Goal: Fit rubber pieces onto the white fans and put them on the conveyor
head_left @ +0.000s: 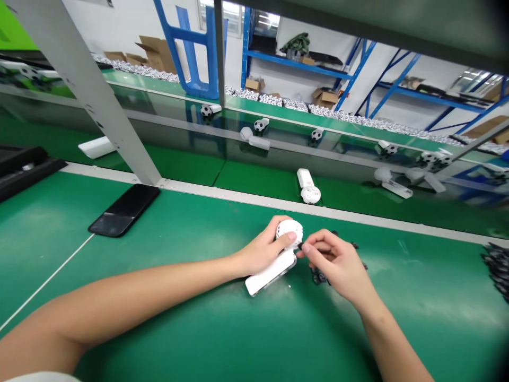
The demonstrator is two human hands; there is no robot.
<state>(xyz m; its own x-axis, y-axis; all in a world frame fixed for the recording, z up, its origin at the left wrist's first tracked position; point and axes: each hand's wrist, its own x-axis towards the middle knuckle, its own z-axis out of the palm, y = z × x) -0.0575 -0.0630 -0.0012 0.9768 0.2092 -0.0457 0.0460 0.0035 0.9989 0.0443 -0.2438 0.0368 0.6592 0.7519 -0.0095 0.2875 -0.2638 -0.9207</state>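
My left hand (265, 248) is wrapped round a white plastic device (270, 271) with a round head and a long flat body, its thumb lying across the head. The device is held tilted just over the green table. At the right side of the round head, my right hand (338, 260) pinches a small black part (300, 246) against it. Whether that part sits in the head or only touches it, I cannot tell. Several loose black parts (318, 276) lie on the table, partly hidden beneath my right hand.
A phone (125, 210) with a white cable lies at the left. Behind the table's pale edge runs a green conveyor belt (254, 183) bearing a similar white device (308, 187) and others. A metal post (93, 93) rises at left. More black parts (498, 268) are heaped at far right.
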